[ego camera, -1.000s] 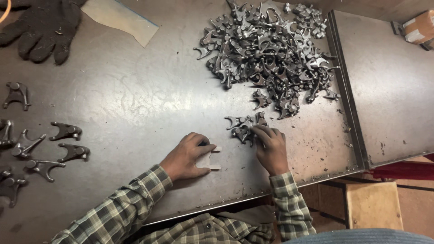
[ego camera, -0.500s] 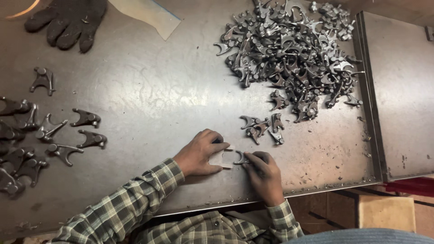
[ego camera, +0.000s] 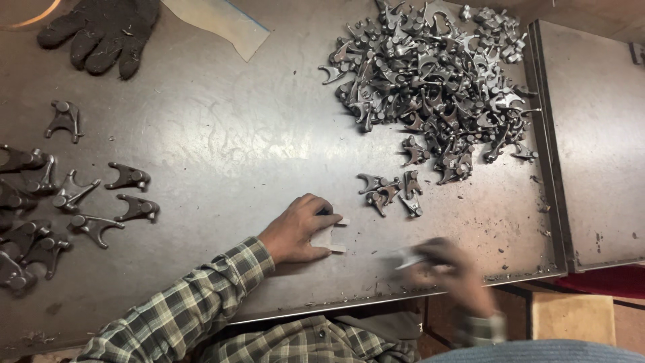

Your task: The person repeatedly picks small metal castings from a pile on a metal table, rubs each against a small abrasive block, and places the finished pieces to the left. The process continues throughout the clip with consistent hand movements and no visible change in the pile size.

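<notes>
My left hand [ego camera: 300, 230] rests on the steel table [ego camera: 222, 141] and holds a small flat white gauge [ego camera: 330, 235] against the surface. My right hand [ego camera: 447, 265] is blurred near the table's front edge, fingers closed on a grey forked metal part [ego camera: 407, 259]. A few loose forked parts [ego camera: 390, 190] lie just beyond both hands. A large heap of the same dark metal forked parts [ego camera: 433, 77] fills the far right of the table.
Several forked parts [ego camera: 74, 195] are spread at the left edge. A dark work glove [ego camera: 101, 33] lies at the far left, next to a pale sheet [ego camera: 222, 20]. A second steel surface [ego camera: 598, 134] adjoins on the right.
My right hand has pulled back from the small group of parts toward the front edge, carrying one part. My left hand has stayed on the white gauge.
</notes>
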Motion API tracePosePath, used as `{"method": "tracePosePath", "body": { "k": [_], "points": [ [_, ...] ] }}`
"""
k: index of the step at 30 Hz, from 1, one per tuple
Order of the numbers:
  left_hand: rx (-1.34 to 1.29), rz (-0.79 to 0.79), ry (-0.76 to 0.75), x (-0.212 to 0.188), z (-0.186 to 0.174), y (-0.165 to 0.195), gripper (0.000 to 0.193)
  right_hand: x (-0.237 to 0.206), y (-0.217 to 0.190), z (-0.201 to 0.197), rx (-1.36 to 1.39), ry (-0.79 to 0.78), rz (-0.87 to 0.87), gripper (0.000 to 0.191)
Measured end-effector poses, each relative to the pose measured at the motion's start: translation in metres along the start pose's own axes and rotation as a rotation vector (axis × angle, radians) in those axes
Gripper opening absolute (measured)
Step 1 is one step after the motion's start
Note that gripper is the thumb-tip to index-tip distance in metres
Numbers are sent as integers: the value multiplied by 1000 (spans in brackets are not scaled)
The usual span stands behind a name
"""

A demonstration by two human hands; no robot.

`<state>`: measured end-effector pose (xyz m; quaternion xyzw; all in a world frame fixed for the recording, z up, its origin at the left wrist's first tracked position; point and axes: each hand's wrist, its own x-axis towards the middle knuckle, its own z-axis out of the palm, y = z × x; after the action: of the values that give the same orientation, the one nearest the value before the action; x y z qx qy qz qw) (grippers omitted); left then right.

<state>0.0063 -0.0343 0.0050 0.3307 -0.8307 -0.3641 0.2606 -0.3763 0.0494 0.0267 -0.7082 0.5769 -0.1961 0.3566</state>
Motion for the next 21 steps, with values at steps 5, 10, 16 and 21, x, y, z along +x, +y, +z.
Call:
{"method": "tracePosePath", "body": {
  "k": [5,10,16,21],
  "points": [
    [-2,-4,17,-3,-1,0,61,-19,6,-81,-151,854,262,53],
    [15,-8,1,-1,0,5,64,31,-18,-15,-269,661,224,50],
    [25,-28,-37,1,-1,7,65,57,-29,41,-280,563,152,30],
    [21,-35,-34,1,-4,3,64,33,-48,59,-185,470,71,33]
  ]
}}
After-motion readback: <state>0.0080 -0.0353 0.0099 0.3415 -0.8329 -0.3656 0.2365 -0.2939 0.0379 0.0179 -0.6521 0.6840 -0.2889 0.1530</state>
